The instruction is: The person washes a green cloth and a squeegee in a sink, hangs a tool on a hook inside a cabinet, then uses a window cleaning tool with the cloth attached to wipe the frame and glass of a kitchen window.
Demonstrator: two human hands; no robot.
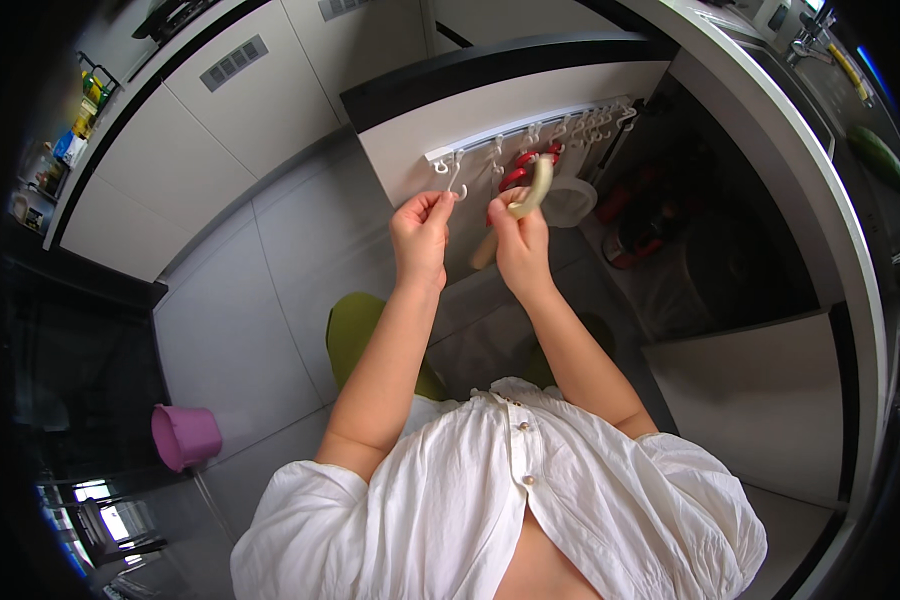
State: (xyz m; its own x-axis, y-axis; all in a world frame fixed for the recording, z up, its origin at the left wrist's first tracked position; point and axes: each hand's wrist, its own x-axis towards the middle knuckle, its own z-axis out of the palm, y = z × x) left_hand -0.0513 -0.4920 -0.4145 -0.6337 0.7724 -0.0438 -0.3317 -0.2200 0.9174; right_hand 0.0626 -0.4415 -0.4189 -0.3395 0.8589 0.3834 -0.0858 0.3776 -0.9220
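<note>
My left hand [420, 236] pinches the lower part of a white plastic hook [456, 174] at the left end of a white hook rail [525, 129]. The rail is fixed to the inner face of an open cabinet door [390, 139]. My right hand [523, 251] grips a cream-coloured curved handle [541, 180]; what it belongs to is hidden. Red-handled kitchen tools [513, 178], perhaps scissors, hang behind that hand. A pale wooden piece [484, 251] shows below it. Further right hangs a white round-rimmed utensil [576, 199], with several more white hooks [596, 124] above it.
On the right, the open sink cabinet holds a dark pot-like item with red parts [622, 247]. A faucet [808, 45] and a green cucumber-like vegetable [881, 161] are at the counter above. A pink bucket [195, 435] stands on the grey tiled floor [232, 337].
</note>
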